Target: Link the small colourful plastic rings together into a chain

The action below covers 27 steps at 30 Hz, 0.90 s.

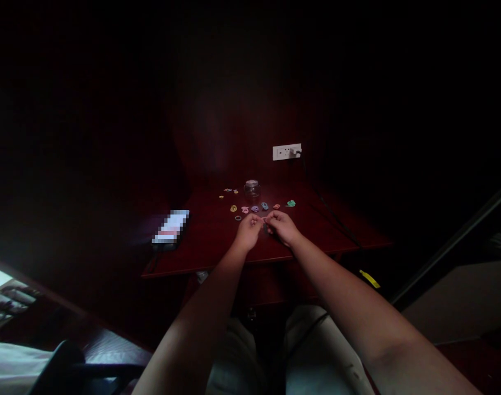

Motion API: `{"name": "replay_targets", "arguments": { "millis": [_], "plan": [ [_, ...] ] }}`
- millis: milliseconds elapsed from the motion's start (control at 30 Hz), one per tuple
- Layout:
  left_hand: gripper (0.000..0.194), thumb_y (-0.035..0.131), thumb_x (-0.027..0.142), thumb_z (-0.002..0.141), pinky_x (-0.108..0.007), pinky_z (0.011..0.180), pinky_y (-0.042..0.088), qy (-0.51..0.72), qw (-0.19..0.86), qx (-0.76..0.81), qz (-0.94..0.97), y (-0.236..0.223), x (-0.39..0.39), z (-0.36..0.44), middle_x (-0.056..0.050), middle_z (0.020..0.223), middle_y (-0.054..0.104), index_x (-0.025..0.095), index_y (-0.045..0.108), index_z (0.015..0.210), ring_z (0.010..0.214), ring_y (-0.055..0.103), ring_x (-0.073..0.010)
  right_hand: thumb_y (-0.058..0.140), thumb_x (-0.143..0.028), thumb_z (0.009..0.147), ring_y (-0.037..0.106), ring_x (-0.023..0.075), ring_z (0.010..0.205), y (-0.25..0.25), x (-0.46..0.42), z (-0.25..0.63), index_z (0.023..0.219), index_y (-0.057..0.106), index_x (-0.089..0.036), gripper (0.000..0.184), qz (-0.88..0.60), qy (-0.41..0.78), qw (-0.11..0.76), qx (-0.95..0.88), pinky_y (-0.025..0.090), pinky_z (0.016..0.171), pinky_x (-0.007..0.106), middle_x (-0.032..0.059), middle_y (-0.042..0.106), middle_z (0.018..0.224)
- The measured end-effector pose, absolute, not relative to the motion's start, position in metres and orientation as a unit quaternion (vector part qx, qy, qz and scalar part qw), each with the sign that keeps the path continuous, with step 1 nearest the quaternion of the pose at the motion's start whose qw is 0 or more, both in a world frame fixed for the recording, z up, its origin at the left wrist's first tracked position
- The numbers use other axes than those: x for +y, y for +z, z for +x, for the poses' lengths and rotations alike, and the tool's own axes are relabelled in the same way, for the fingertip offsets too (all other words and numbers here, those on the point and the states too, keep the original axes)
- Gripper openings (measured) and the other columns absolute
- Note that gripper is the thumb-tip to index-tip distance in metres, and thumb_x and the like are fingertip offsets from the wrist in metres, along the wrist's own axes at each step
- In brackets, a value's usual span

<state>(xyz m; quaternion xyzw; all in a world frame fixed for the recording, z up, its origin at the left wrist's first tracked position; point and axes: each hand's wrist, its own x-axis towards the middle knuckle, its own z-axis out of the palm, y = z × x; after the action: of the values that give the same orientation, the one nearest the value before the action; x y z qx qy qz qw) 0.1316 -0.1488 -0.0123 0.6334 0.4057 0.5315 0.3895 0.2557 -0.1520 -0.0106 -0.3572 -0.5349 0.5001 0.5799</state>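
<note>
My left hand and my right hand meet above the front part of the table, fingertips pinched. A small pink elastic band stretches between them. Just beyond lie small piles of elastic bands sorted by colour: yellow, pink, purple, blue, coral and green. One pale loose band rests left of my left hand. Behind the piles a clear lidded jar stands upright.
A few loose bands lie back left, with a yellow band nearby. At the table's left edge is a phone with its screen lit. A wall socket holds a plug, whose dark cable runs down the right side.
</note>
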Motion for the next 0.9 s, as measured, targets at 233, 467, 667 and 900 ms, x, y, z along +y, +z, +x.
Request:
{"name": "replay_targets", "arguments": {
  "millis": [233, 467, 667, 900],
  "plan": [
    [0.01, 0.057, 0.019, 0.068, -0.02, 0.05, 0.032, 0.509, 0.401, 0.404, 0.645, -0.0095, -0.1526, 0.131, 0.003, 0.051, 0.053, 0.014, 0.052, 0.06, 0.048, 0.046, -0.0081, 0.062, -0.03, 0.061, 0.044, 0.0066, 0.038, -0.0113, -0.1502, 0.2556, 0.06, 0.049, -0.017, 0.018, -0.352, 0.5, 0.585, -0.533, 0.03, 0.039, 0.019, -0.0051, 0.051, 0.045],
    [0.01, 0.052, 0.018, 0.072, -0.02, 0.052, 0.034, 0.52, 0.409, 0.396, 0.637, -0.0099, -0.1512, 0.1319, 0.004, 0.052, 0.051, 0.015, 0.049, 0.063, 0.049, 0.046, -0.0077, 0.06, -0.03, 0.063, 0.045, 0.0065, 0.039, -0.0149, -0.1469, 0.2568, 0.062, 0.048, -0.017, 0.017, -0.342, 0.512, 0.581, -0.533, 0.031, 0.04, 0.019, -0.0044, 0.053, 0.047],
    [0.009, 0.052, 0.019, 0.072, -0.02, 0.053, 0.034, 0.526, 0.405, 0.392, 0.637, -0.0109, -0.1501, 0.1306, 0.004, 0.053, 0.052, 0.015, 0.05, 0.065, 0.05, 0.046, -0.0079, 0.059, -0.029, 0.063, 0.044, 0.0061, 0.038, -0.0145, -0.1477, 0.2562, 0.062, 0.048, -0.016, 0.017, -0.339, 0.516, 0.583, -0.528, 0.031, 0.039, 0.018, -0.0037, 0.054, 0.049],
    [0.014, 0.056, 0.024, 0.071, -0.02, 0.052, 0.034, 0.521, 0.412, 0.39, 0.638, -0.0068, -0.1545, 0.1328, 0.003, 0.052, 0.052, 0.014, 0.049, 0.063, 0.049, 0.046, -0.0079, 0.062, -0.032, 0.064, 0.044, 0.006, 0.038, -0.0139, -0.1478, 0.2556, 0.061, 0.048, -0.016, 0.021, -0.341, 0.508, 0.589, -0.528, 0.03, 0.038, 0.018, -0.005, 0.052, 0.045]
  ]
}}
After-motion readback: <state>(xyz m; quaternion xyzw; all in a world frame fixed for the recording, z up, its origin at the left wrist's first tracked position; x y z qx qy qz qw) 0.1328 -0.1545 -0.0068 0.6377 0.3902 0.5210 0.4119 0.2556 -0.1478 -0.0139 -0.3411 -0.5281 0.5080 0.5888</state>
